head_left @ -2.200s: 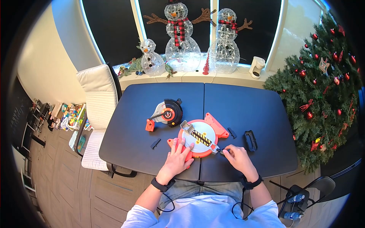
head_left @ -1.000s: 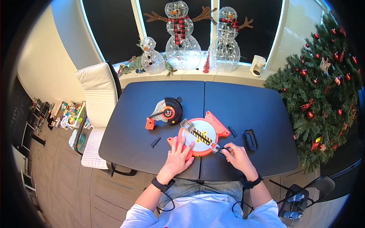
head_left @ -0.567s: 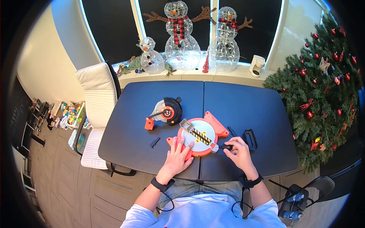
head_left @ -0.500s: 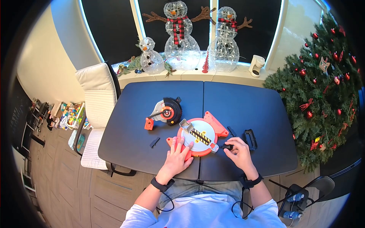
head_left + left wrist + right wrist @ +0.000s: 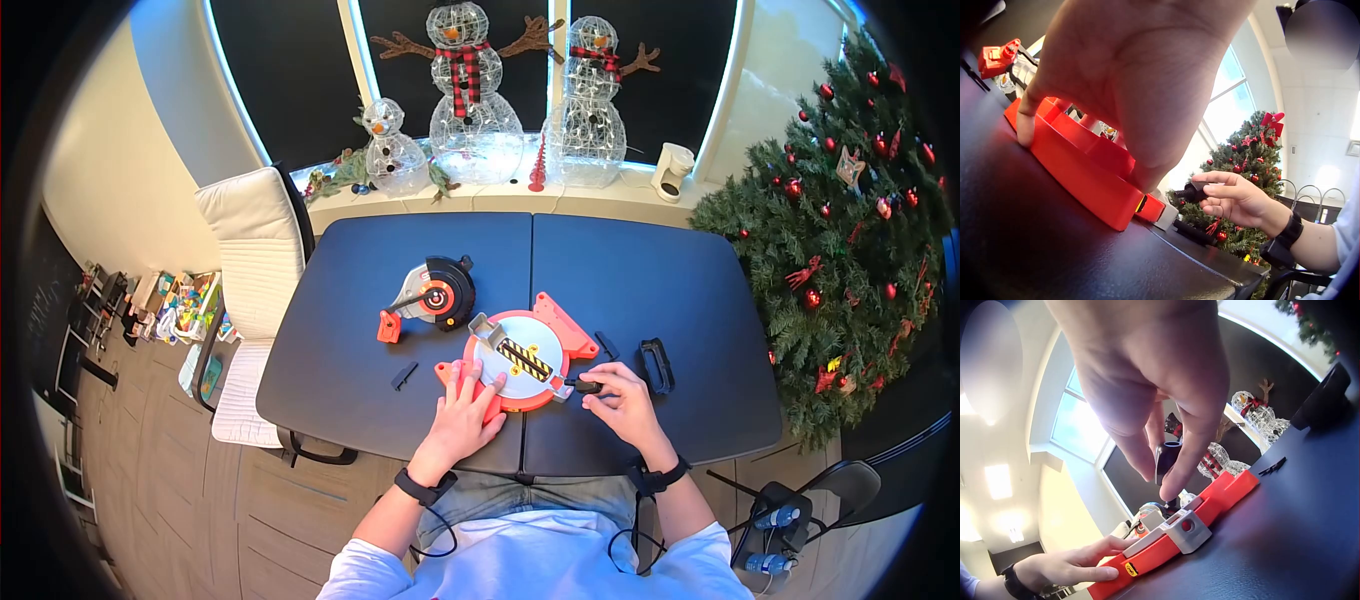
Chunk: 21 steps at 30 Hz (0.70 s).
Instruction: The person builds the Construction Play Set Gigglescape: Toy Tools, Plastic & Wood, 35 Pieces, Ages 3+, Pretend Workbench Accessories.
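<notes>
On the table lies a red toy saw base (image 5: 566, 326) with a round grey disc (image 5: 517, 385) and a striped slot. My left hand (image 5: 462, 422) lies spread on the base's near left edge, fingertips reaching the disc. My right hand (image 5: 626, 408) pinches a black threaded knob (image 5: 590, 385) between thumb and fingers beside the grey tab (image 5: 562, 388) at the base's right. In the right wrist view the knob (image 5: 1166, 457) stands above the grey bracket (image 5: 1189, 532); whether its thread touches is unclear. In the left wrist view the knob's thread (image 5: 1181, 194) shows.
A grey, black and orange saw head (image 5: 440, 293) with a red handle stands at the back left. One small black clip (image 5: 405, 376) lies left, another (image 5: 607, 346) right of the base, near a hollow black oval piece (image 5: 656, 366). A white chair (image 5: 262, 300) stands left.
My right hand has lifted a little from the table and raised the black knob, now held tilted beside the grey tab. My left hand stays on the base.
</notes>
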Each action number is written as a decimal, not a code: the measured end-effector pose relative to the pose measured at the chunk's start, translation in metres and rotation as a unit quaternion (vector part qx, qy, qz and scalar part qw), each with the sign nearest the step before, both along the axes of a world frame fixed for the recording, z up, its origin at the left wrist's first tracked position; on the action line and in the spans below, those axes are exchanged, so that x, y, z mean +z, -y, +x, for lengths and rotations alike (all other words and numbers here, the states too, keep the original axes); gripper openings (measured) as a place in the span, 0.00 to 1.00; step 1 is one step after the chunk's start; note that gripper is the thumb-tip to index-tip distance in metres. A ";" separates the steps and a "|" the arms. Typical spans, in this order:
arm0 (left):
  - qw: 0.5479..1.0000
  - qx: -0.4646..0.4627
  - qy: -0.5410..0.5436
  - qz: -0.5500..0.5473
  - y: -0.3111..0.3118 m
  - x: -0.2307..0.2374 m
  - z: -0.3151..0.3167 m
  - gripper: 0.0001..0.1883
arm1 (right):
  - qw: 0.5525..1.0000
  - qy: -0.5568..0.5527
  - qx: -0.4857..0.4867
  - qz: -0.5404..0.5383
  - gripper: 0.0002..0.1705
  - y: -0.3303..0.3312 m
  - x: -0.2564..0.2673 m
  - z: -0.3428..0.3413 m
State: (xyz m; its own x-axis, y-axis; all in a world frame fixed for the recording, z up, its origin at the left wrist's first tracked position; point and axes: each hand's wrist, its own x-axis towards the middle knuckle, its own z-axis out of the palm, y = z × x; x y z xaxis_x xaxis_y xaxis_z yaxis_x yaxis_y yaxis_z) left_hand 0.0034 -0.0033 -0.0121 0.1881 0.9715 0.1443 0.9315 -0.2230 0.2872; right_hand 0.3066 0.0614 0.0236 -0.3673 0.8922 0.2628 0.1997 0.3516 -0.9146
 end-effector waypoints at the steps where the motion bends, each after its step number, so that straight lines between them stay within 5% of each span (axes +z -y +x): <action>1: 1.000 -0.001 -0.001 0.003 0.000 0.000 0.000 0.39 | 1.000 0.002 0.004 0.001 0.18 0.000 0.000 0.000; 21: 1.000 -0.001 -0.006 -0.016 0.000 0.006 0.001 0.40 | 0.993 0.104 -0.051 0.013 0.15 -0.004 0.001 0.008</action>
State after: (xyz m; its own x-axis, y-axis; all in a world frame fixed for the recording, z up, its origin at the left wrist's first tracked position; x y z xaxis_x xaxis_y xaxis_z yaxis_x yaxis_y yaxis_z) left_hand 0.0043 -0.0037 -0.0061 0.1924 0.9750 0.1109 0.9346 -0.2165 0.2823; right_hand 0.3147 0.0653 0.0241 -0.3249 0.9214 0.2134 0.4190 0.3425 -0.8409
